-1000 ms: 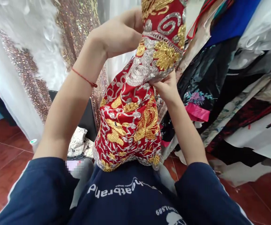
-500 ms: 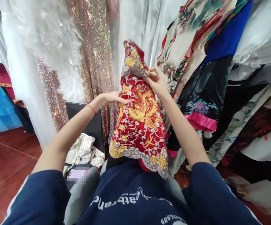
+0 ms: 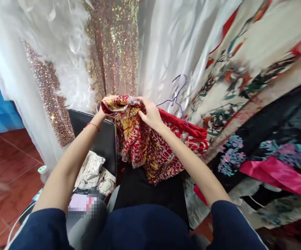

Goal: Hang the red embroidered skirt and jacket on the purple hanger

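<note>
A red garment [image 3: 163,152] with gold and silver embroidery hangs from my hands over my lap. My left hand [image 3: 105,106] grips its bunched edge at the upper left, with cloth covering most of the fingers. My right hand [image 3: 151,113] is closed on the top of the cloth a short way to the right, thumb on the near side. To the right spreads a wider part of the garment with a plain red band along its top. A purple hanger [image 3: 176,99] rises behind that band; its lower part is hidden.
White, sequinned [image 3: 114,45] and floral garments hang close in front and to the right. Left of my lap stands a black chair back [image 3: 98,139], with white printed cloth [image 3: 90,170] before it. A small bottle [image 3: 43,170] is at the left.
The red garment has gone from held up lengthwise to lower and bunched, spread rightward. Both hands have moved left, the right one also down. The purple hanger now shows.
</note>
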### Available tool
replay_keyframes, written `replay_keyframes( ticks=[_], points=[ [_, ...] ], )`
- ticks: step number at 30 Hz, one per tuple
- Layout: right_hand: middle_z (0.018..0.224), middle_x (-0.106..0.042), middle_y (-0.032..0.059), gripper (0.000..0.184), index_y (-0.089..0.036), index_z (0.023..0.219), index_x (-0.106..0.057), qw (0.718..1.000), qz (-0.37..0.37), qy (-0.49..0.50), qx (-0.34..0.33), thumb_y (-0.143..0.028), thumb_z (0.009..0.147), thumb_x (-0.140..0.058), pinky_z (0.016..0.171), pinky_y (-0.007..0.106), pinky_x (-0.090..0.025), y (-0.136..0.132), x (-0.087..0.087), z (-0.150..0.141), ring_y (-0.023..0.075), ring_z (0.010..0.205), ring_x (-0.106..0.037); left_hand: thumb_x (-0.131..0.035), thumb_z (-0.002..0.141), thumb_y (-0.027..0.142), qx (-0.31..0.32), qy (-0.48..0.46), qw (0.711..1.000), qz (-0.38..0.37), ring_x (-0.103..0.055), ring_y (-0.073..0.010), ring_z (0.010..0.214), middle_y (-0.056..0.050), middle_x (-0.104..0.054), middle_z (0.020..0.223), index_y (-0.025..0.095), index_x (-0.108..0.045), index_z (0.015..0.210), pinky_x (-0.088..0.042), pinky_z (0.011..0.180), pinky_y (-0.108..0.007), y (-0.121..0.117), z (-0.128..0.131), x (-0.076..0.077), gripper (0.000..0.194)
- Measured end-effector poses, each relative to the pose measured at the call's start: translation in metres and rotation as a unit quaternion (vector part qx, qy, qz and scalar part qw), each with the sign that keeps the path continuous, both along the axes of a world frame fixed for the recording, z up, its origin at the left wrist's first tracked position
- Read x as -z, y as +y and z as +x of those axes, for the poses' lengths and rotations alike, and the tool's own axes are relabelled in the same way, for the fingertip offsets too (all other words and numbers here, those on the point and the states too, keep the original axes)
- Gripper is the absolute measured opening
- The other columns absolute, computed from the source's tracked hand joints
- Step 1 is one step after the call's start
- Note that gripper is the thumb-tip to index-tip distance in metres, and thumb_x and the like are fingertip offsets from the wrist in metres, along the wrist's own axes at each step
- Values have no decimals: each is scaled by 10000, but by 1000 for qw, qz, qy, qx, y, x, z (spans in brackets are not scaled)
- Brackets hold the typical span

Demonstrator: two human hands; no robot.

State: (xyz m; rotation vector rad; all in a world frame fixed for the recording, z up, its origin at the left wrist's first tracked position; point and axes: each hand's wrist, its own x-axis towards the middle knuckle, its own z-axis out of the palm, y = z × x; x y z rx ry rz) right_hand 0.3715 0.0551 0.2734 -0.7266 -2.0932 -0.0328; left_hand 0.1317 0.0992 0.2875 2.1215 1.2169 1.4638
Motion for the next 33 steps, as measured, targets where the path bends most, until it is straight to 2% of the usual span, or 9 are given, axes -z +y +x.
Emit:
replay_keyframes(
  ticks=[3,6,10,14,17,20,22,28,33],
  points=[
    [1365,-611,86,497,-178,1328,-514,1000,21,-10,-18,-67,847,-454,1106,448,-415,4,17,-54,254,1293,-529,-700,763,180,-111,55,992,26,-590,-140,1033,17,-721,863,76,-668,824,-341,1158,-327,-18,-63,-2,125],
    [1293,-636,107,501,-165,1363,-516,994,68,-52,-66,-57,888,-397,1077,481,-424,-5,37,-111,267,1233,-547,-584,870,190,-170,151,972,63,-577,-186,1181,-45,-702,1175,148,-689,960,-357,1163,-351,-53,-127,5,145],
    [1254,-639,168,477,-90,1385,-512,963,133,-193,-134,-63,937,-351,1107,485,-394,-20,87,-157,270,1205,-555,-410,949,144,-142,394,908,17,-461,-193,1368,-87,-576,1436,129,-591,1272,-360,1165,-448,-99,-193,41,371],
    [1367,-571,254,428,-39,1332,-546,933,127,-301,-153,-77,922,-428,1143,517,-356,-24,139,-160,318,1323,-504,-366,915,82,-137,462,875,-42,-375,-172,1417,-47,-495,1525,165,-499,1401,-319,1171,-476,-118,-209,82,510],
    [1470,-482,283,412,-38,1289,-569,929,119,-311,-162,-65,887,-481,1180,541,-311,-24,153,-151,338,1415,-427,-444,869,143,-202,452,868,-26,-541,-226,1213,-76,-654,1300,213,-654,1180,-395,1056,-469,-115,-182,89,381],
    [1482,-484,262,382,-72,1242,-599,933,113,-292,-180,-69,873,-502,1180,566,-305,-27,147,-140,327,1433,-412,-447,866,206,-271,432,860,22,-596,-269,992,-114,-685,974,210,-684,953,-405,952,-497,-105,-130,78,252],
    [1472,-510,230,360,-106,1228,-614,936,112,-275,-187,-89,884,-510,1173,579,-301,-31,142,-130,320,1429,-418,-439,874,225,-282,400,870,69,-582,-274,978,-115,-657,935,204,-663,937,-397,943,-491,-98,-89,69,233],
    [1309,-631,174,250,-152,1142,-666,956,71,-261,-114,-182,944,-518,1101,507,-369,-44,165,-68,299,1344,-486,-414,927,274,-163,342,915,136,-567,-282,1067,-127,-648,1083,185,-603,1031,-417,947,-455,-60,46,75,234],
    [1170,-666,145,159,-165,1023,-679,952,45,-301,-6,-193,935,-549,1026,458,-402,-41,181,15,281,1183,-560,-384,978,346,-89,200,961,167,-510,-280,1270,-183,-550,1351,143,-488,1282,-397,1064,-434,3,139,81,380]
  ],
)
